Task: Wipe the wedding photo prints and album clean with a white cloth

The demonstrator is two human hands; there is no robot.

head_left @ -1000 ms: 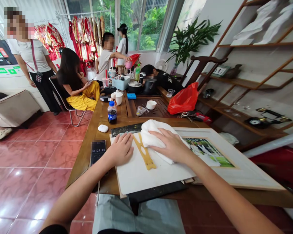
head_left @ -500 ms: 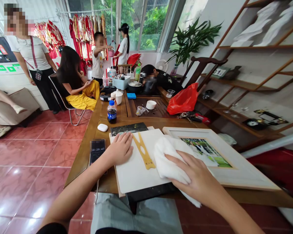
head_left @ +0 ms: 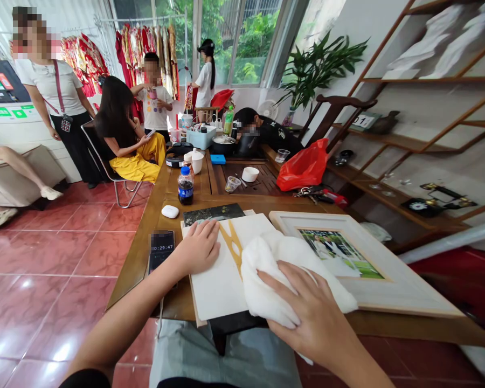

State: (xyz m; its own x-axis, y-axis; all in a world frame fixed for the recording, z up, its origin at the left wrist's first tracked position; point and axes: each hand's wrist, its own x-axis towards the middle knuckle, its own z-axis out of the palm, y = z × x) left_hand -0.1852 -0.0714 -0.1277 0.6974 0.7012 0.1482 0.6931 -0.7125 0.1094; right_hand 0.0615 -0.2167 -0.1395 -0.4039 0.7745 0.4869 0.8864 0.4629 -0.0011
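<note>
Left hand [head_left: 198, 248] is pressing palm-down on a flat matte white card board [head_left: 216, 283], fingers [head_left: 208, 229] lying slightly apart, not clamped on anything. Right hand [head_left: 313, 312] is bearing down on a bunched soft white towel [head_left: 275, 283], its fingers spread on top, not closed around it. Towel is overlapping the board's right side and touching the lower-left part of a wide cream wooden picture frame [head_left: 404, 288], with its tail hanging past the near edge of the brown wooden worktop [head_left: 408, 326]. Frame is lying flat by that edge, holding a colour photo [head_left: 337, 253].

Risks: a sideways drag on the towel could catch the frame's corner and shove it toward the near edge. The tail could snag. Can't tell if the towel is damp; if so, the board and photo could mark. A slipping board could shift the narrow yellow wooden template [head_left: 230, 249] or knock the black smartphone [head_left: 160, 250] beside its left edge.
</note>
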